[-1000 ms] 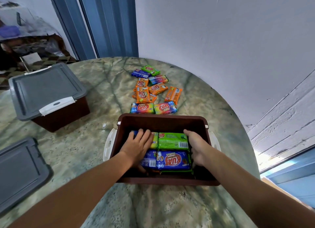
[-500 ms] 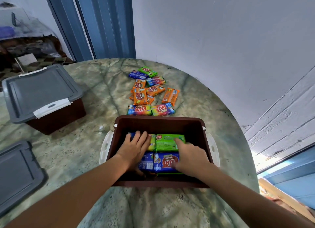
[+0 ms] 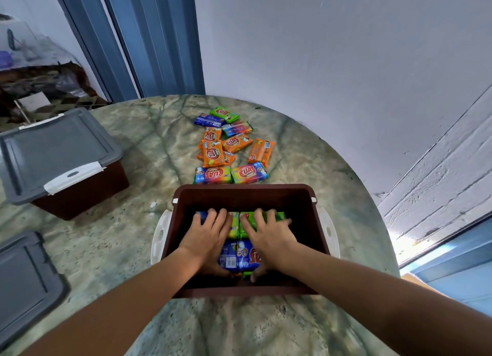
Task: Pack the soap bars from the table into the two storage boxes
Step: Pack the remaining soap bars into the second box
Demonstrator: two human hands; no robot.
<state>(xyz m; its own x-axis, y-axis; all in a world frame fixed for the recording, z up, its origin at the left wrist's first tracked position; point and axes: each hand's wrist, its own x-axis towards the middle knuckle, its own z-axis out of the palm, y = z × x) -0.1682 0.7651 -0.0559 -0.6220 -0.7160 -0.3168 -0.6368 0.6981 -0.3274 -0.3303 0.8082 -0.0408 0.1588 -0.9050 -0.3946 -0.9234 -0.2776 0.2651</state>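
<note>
Both hands, left (image 3: 206, 232) and right (image 3: 269, 233), press flat, fingers spread, on wrapped soap bars (image 3: 237, 251) inside the open brown plastic box (image 3: 242, 193); roughly eleven colourful bars (image 3: 229, 148) await on the marble table (image 3: 133, 222) (second lidded box (image 3: 61, 156) sits closed).

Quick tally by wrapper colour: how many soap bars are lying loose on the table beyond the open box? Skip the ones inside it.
Orange bars: 5 (one partly hidden under another)
Rainbow bars: 3
Green bar: 1
Blue bar: 1
Total: 10
</note>
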